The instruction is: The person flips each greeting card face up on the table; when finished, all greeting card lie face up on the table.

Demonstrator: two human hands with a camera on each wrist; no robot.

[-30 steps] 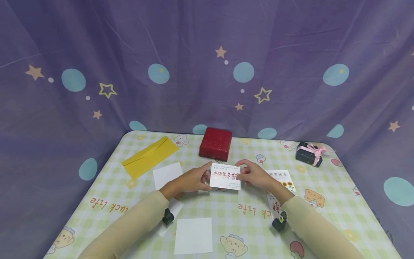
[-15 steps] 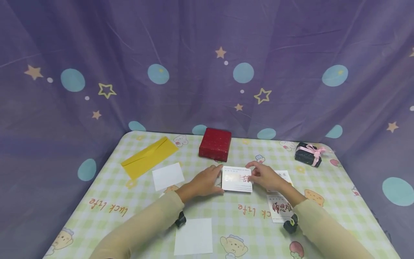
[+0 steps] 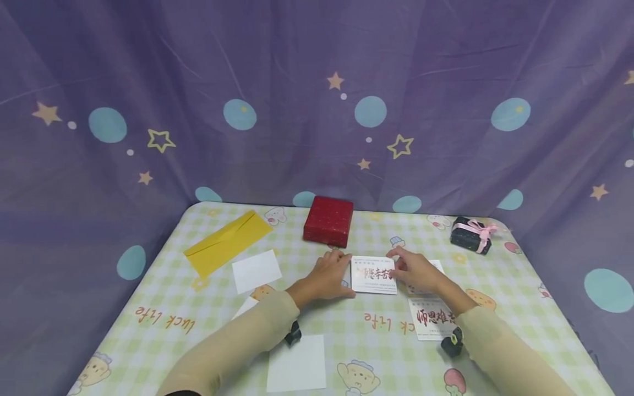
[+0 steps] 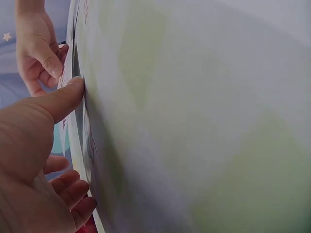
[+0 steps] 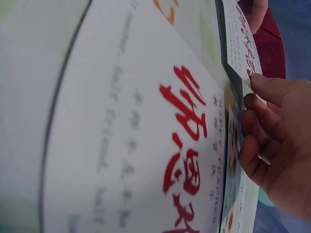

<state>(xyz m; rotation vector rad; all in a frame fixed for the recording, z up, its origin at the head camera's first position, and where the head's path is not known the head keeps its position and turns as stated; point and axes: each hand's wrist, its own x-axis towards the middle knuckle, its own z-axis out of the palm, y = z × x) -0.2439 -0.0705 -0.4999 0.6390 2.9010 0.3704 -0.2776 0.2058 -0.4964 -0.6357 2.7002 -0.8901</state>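
A white greeting card (image 3: 371, 285) with red Chinese characters is low over the middle of the tablecloth. My right hand (image 3: 418, 273) pinches its right edge, thumb on the printed face and the other fingers curled below, as the right wrist view shows. At the card's left edge my left hand (image 3: 327, 276) is spread, thumb by the near corner and index finger by the far one. Two similar cards lie right of it: one with red characters (image 3: 430, 329), and a sunflower card (image 5: 232, 167) mostly covered by my right hand in the head view.
On the left lie a yellow envelope (image 3: 228, 243) and white paper pieces, among them a blank sheet (image 3: 256, 271) and a nearer blank square (image 3: 297, 364). A red box (image 3: 328, 220) stands at the back. A black gift box (image 3: 468, 235) with pink ribbon sits back right.
Both hands have moved right with the card, which now lies flatter and lower. The left hand's fingers have spread along its left edge. The card with red characters on the right is more exposed.
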